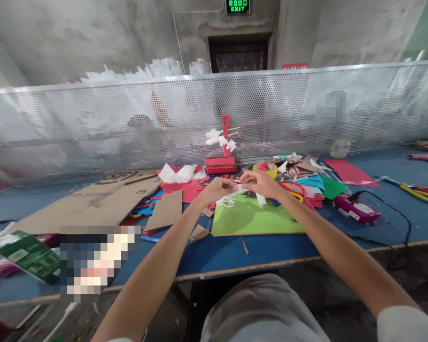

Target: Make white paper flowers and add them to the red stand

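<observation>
My left hand (219, 188) and my right hand (259, 183) meet above the far part of a green sheet (255, 218), fingertips pinched close together. Whatever lies between the fingers is thin and too small to make out; some white paper (241, 188) shows just below them. Under my left hand, white curly strips (228, 200) rest on the sheet, while a white paper strip (260, 199) lies below my right hand. Behind the hands stands a red paper piece with a tall upright (226, 137) on a red box-like base (220, 165), with white crumpled paper and thin sticks attached.
Cardboard sheets (89, 204) cover the left of the blue table (207, 259). Coloured paper scraps, a yellow tape roll (271, 170) and orange-handled scissors (291, 189) lie around the hands. Rightward are a purple device (358, 209) with a cable and pliers (419, 191). A perforated metal screen (185, 118) stands behind.
</observation>
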The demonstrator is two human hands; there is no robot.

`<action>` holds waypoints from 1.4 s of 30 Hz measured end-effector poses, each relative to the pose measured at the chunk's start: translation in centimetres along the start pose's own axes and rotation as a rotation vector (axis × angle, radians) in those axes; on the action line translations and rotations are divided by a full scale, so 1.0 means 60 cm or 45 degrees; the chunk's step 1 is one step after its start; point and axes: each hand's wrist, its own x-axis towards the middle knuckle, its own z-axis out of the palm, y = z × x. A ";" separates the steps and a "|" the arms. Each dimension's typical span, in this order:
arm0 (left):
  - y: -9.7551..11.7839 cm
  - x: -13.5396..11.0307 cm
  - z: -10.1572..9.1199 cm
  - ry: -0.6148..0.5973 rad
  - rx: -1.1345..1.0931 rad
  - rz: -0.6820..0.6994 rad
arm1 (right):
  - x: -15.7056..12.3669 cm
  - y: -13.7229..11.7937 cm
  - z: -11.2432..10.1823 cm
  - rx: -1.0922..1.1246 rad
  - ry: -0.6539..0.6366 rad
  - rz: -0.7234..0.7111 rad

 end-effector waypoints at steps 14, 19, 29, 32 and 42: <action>0.018 -0.002 0.003 0.044 0.036 -0.032 | -0.005 -0.016 -0.004 -0.094 -0.004 -0.022; 0.016 -0.003 0.001 0.026 0.107 0.002 | -0.004 -0.014 -0.003 -0.093 -0.012 -0.008; 0.006 0.003 0.004 0.025 -0.041 0.009 | -0.007 -0.022 -0.003 -0.124 -0.061 -0.093; 0.000 0.003 0.002 0.014 -0.052 -0.064 | -0.008 -0.024 0.003 -0.255 -0.139 -0.148; 0.007 0.001 0.003 -0.097 -0.137 -0.108 | -0.002 -0.007 -0.001 -0.496 -0.149 -0.294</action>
